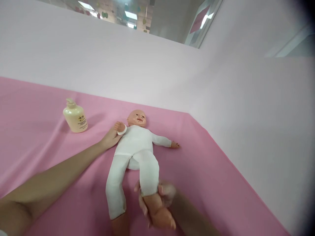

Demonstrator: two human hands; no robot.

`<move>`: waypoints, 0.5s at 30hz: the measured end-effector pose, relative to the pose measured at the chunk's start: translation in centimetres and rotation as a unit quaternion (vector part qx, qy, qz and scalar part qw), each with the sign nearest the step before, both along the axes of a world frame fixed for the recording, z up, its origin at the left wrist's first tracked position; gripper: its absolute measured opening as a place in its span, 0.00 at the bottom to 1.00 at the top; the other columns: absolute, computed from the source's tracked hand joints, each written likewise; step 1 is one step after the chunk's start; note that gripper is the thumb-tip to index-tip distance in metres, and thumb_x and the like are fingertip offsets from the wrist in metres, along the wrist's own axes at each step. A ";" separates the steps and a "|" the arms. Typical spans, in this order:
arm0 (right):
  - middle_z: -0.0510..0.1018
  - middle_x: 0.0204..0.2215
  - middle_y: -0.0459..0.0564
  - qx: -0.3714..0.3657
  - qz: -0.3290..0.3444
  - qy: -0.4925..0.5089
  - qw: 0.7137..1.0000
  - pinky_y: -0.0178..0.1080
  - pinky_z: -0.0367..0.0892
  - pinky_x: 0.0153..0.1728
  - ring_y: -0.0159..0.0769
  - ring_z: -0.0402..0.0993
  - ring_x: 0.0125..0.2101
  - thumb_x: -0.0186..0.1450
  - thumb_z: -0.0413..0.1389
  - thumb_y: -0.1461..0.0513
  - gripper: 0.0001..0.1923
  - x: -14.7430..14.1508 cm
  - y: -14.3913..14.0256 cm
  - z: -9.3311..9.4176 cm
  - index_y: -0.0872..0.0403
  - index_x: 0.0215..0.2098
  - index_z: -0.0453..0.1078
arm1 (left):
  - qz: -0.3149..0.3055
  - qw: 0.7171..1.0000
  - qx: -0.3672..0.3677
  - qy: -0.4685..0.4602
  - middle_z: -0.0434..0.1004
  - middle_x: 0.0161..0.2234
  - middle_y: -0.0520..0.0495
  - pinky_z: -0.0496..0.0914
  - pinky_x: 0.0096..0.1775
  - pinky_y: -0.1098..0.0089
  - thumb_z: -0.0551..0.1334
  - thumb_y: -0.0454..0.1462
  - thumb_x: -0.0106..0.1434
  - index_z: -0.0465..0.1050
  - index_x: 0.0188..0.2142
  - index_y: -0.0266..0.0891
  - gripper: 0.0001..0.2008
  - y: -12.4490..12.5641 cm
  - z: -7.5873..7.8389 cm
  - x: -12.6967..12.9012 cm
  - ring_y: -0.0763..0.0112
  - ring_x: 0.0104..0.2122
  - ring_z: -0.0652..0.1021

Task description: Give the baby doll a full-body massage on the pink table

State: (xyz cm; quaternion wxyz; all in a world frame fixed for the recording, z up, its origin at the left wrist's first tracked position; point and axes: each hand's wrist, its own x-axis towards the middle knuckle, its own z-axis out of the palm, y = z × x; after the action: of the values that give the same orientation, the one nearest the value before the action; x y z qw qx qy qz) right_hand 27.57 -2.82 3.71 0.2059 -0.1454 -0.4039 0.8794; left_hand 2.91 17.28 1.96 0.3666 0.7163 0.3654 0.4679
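A baby doll [134, 141] in a white long-sleeved body and leggings lies on its back, head away from me. My left hand [112, 137] is closed around the doll's arm at the left, near the white cuff, and its fingers are mostly hidden behind that arm. Lower down, my right hand [167, 192] grips the doll's leg at the ankle from beneath, with fingers showing on both sides. It looks slightly blurred. The doll's other arm stretches out to the right, and its other leg lies on the pink cloth [197, 183].
A cream pump bottle [75, 118] stands on the cloth to the left of the doll. White walls [118, 72] border the surface at the back and on the right. Above the back wall is a window [169, 19] with reflections of lights.
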 end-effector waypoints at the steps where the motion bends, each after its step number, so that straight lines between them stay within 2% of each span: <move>1: 0.76 0.37 0.51 0.005 0.020 -0.011 1.000 0.37 0.72 0.33 0.33 0.75 0.33 0.65 0.56 0.45 0.27 0.2 -0.1 0.2 0.58 0.51 0.66 | 0.019 1.000 -0.007 -0.009 0.77 0.42 0.43 0.65 0.56 0.54 0.63 0.46 0.60 0.73 0.39 0.40 0.13 0.2 -0.2 0.0 0.52 0.49 0.74; 3: 0.75 0.44 0.53 0.011 0.032 -0.025 0.999 0.42 0.73 0.41 0.35 0.75 0.41 0.68 0.55 0.52 0.21 0.5 -0.1 0.8 0.58 0.52 0.67 | 0.055 0.997 -0.023 -0.041 0.76 0.41 0.43 0.68 0.53 0.56 0.62 0.47 0.61 0.70 0.42 0.39 0.16 0.7 -0.7 -0.3 0.55 0.47 0.75; 5: 0.72 0.49 0.53 0.017 0.043 -0.037 0.998 0.45 0.73 0.46 0.37 0.73 0.45 0.69 0.55 0.55 0.18 0.5 0.0 1.2 0.57 0.53 0.67 | 0.090 0.992 -0.057 -0.073 0.75 0.43 0.43 0.70 0.48 0.57 0.64 0.48 0.59 0.66 0.46 0.39 0.21 1.4 -1.2 -0.7 0.57 0.45 0.76; 8: 0.73 0.48 0.53 0.025 0.062 -0.053 0.996 0.44 0.74 0.44 0.37 0.74 0.44 0.69 0.55 0.56 0.18 0.0 0.2 1.6 0.57 0.53 0.67 | 0.132 0.983 -0.115 -0.057 0.75 0.42 0.42 0.72 0.43 0.58 0.72 0.46 0.49 0.63 0.47 0.39 0.30 2.3 -1.8 -1.3 0.56 0.42 0.77; 10: 0.76 0.44 0.52 0.028 0.079 -0.064 0.994 0.40 0.75 0.40 0.37 0.76 0.42 0.63 0.63 0.57 0.22 -0.6 0.2 1.7 0.57 0.52 0.68 | 0.148 0.979 -0.132 -0.035 0.76 0.42 0.41 0.72 0.41 0.59 0.75 0.45 0.44 0.64 0.46 0.39 0.33 2.6 -1.9 -1.5 0.54 0.41 0.77; 12: 0.79 0.39 0.51 0.031 0.092 -0.073 0.993 0.37 0.75 0.34 0.40 0.79 0.39 0.49 0.72 0.61 0.33 -1.2 0.2 1.7 0.56 0.51 0.68 | 0.151 0.980 -0.129 -0.030 0.76 0.42 0.41 0.71 0.41 0.59 0.76 0.45 0.43 0.65 0.46 0.40 0.34 2.6 -1.9 -1.6 0.53 0.41 0.77; 15: 0.80 0.33 0.49 0.033 0.062 -0.086 0.994 0.36 0.74 0.31 0.43 0.80 0.36 0.37 0.75 0.65 0.42 -1.6 0.2 1.9 0.54 0.50 0.69 | 0.150 0.981 -0.122 -0.028 0.77 0.42 0.42 0.71 0.40 0.59 0.76 0.46 0.42 0.65 0.46 0.40 0.34 2.5 -1.9 -1.7 0.53 0.42 0.78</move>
State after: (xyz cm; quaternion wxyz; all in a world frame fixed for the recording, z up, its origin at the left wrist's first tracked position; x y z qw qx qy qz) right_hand 25.93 -2.64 5.61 0.1198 -0.1886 -0.4570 0.8609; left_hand 1.20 19.73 0.05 0.3869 0.5904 0.5125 0.4890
